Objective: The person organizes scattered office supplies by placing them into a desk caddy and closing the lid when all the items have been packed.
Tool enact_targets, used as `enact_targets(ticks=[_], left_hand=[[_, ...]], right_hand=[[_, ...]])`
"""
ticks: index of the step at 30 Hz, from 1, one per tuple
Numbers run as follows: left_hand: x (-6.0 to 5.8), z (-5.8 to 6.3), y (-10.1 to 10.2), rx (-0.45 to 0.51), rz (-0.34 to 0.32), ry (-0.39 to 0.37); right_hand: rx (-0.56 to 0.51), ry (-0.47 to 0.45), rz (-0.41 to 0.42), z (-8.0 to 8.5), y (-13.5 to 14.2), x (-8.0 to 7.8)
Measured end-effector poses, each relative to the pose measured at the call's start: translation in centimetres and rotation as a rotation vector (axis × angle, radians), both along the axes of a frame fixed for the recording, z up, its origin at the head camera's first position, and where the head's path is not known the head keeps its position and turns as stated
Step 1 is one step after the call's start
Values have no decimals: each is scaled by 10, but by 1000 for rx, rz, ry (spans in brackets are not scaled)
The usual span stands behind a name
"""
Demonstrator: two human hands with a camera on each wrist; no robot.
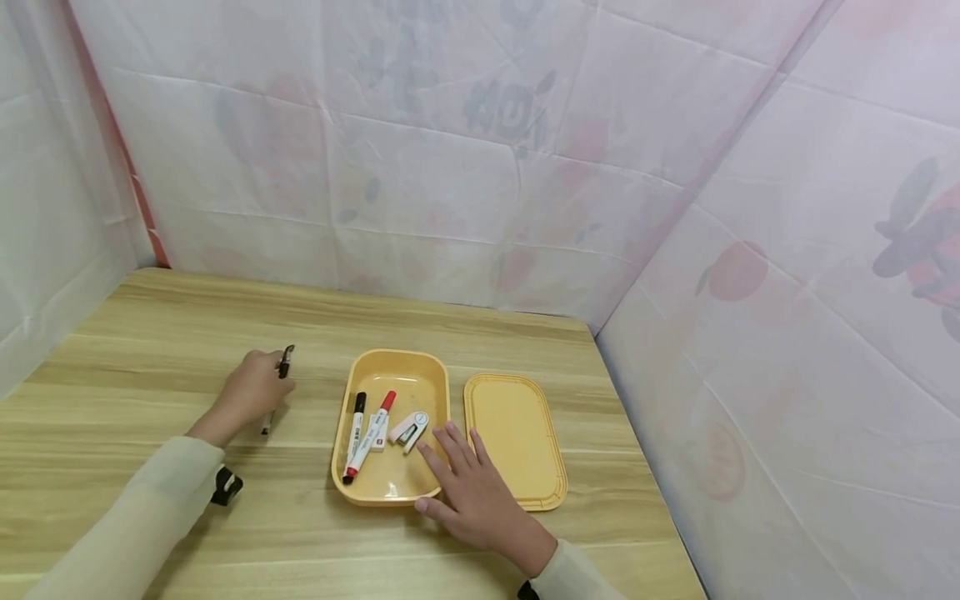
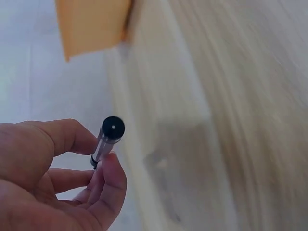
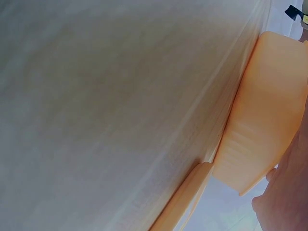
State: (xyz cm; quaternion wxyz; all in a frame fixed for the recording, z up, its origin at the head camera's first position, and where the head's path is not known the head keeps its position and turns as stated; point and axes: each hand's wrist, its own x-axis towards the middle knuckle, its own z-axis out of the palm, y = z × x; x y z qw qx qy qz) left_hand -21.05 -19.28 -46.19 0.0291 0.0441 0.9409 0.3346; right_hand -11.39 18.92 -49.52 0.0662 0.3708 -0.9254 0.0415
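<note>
My left hand [image 1: 251,390] pinches a clear pen with black ends [image 1: 285,363] above the table, left of the yellow box. In the left wrist view the pen's round black end [image 2: 113,128] points toward the camera, held between thumb and fingers. My right hand [image 1: 480,504], fingers spread, rests at the near right corner of the open box [image 1: 401,365]. Inside the box lie a black-capped marker [image 1: 357,425], a red-capped marker [image 1: 372,437] crossing over a small white block [image 1: 379,445], and a small pale pink stapler [image 1: 410,430].
A flat yellow lid [image 1: 517,442] lies on the wooden table [image 1: 315,533] just right of the box. White printed sheets [image 1: 420,167] hang behind the table and along both sides.
</note>
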Motion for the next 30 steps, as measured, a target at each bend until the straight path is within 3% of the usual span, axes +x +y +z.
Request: enact_targets(ticks=[6, 14, 22, 30], left_hand=[[-1, 17, 25, 79, 10, -19], [8, 33, 57, 169, -18, -29], [14, 35, 83, 226, -62, -49], [18, 33, 99, 236, -94, -19]], right_hand=[[-5, 1, -8, -1, 0, 0], [-4, 4, -6, -2, -1, -1], [-1, 3, -8, -2, 0, -1], [0, 14, -5, -3, 0, -2]])
